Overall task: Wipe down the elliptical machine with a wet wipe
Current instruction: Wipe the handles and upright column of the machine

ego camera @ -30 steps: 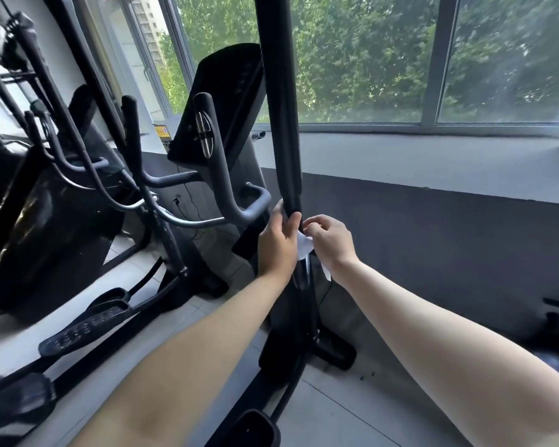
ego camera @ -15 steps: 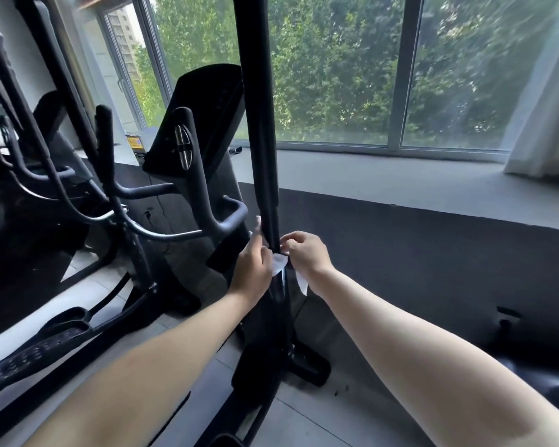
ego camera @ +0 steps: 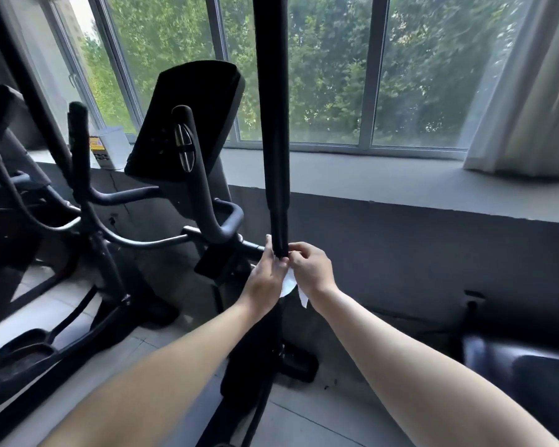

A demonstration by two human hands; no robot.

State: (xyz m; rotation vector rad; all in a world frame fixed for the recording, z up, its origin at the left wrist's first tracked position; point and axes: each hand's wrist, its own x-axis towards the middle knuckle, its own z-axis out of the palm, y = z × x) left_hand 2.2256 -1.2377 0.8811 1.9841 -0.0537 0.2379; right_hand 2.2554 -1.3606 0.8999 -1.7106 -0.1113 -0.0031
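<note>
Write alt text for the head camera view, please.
A person's left hand and right hand hold a white wet wipe around an elliptical machine's black upright handle; its console and a window with green trees stand behind.

1 head-worn wide-angle view, facing forward and down, close to the handlebar (ego camera: pixel 274 156)

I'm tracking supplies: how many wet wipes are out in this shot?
1: a white wet wipe at the elliptical's black upright pole, held between the left hand and the right hand. Others may be hidden out of frame.
</note>
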